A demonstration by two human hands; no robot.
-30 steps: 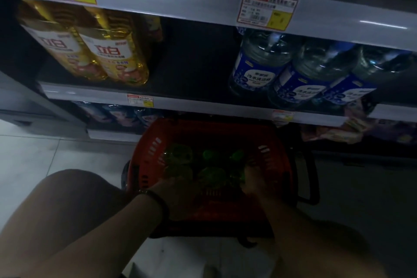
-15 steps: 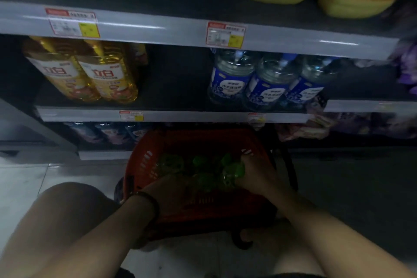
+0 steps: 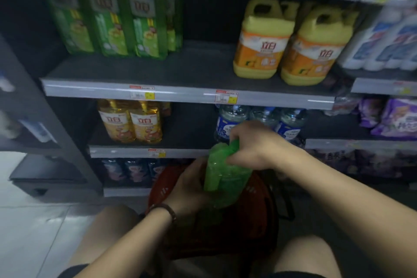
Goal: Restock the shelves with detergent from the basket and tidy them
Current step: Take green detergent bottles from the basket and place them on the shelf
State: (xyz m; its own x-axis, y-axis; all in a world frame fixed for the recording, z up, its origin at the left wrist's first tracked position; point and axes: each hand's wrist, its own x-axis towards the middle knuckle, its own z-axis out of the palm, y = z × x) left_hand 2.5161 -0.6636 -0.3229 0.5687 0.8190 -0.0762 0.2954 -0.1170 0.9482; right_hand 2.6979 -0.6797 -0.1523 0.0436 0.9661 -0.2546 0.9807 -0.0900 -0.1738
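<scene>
Restocking is judged barely begun: a green detergent bottle [image 3: 225, 171], gripped at its top by the right hand [image 3: 255, 144] and clasped at its side by the left hand [image 3: 189, 189], is held at lower centre, just above the red basket [image 3: 257, 210].

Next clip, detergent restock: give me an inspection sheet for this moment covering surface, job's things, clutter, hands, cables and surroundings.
Surface: middle shelf has a bare gap between green refill packs and yellow jugs.
Job's things: green detergent bottle held above red basket.
Clutter: nothing seen.
Hands: right hand grips the bottle's top; left hand holds its side.
Cables: nothing seen.
Surroundings: golden bottles and clear blue-labelled bottles on the shelf below; purple packs at right; tiled floor.
</scene>
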